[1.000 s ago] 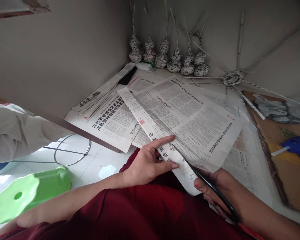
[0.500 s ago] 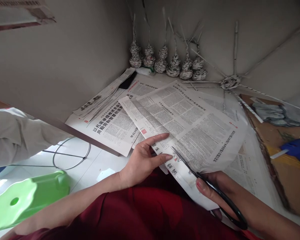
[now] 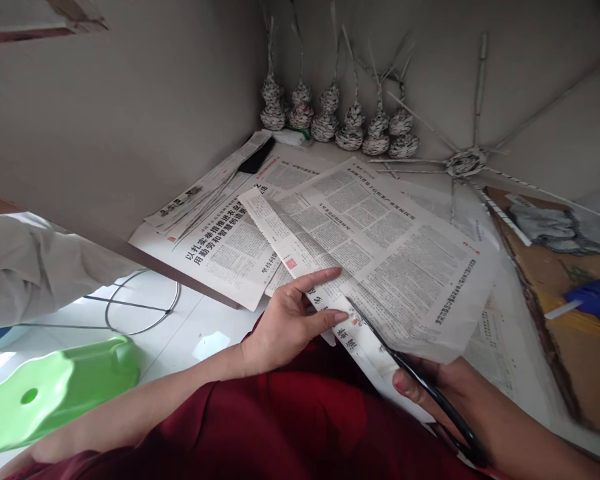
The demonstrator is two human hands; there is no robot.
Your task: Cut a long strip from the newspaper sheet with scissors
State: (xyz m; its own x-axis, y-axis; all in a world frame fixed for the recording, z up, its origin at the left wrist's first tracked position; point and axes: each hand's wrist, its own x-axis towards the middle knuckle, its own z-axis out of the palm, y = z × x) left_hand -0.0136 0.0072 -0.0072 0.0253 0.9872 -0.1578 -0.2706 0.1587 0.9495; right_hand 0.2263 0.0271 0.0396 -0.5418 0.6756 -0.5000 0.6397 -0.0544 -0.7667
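Note:
A newspaper sheet [image 3: 380, 233] with a folded near edge lies at a slant in front of me. My left hand [image 3: 293, 320] pinches the fold between thumb and fingers, with the index finger stretched along the paper. My right hand [image 3: 460, 387] grips a pair of scissors [image 3: 417, 377] with black handles. Their blades run along the printed strip near the fold, pointing up and left toward my left fingertips. The upper blade lies on top of the paper; the lower one is hidden beneath it. Part of the right hand's fingers is covered by the sheet and handles.
More newspapers [image 3: 220, 233] lie underneath and to the left. Several woven paper gourds [image 3: 325, 117] line the wall, beside a spoked paper-stick weave [image 3: 465, 162]. At right is cardboard [image 3: 580, 353] with a glove [image 3: 550, 227]. A green stool [image 3: 80, 387] stands at lower left.
The scissors' handles look closer together, and the cut sheet's near right edge has shifted slightly down and right. My left hand keeps its hold. The view has moved a little.

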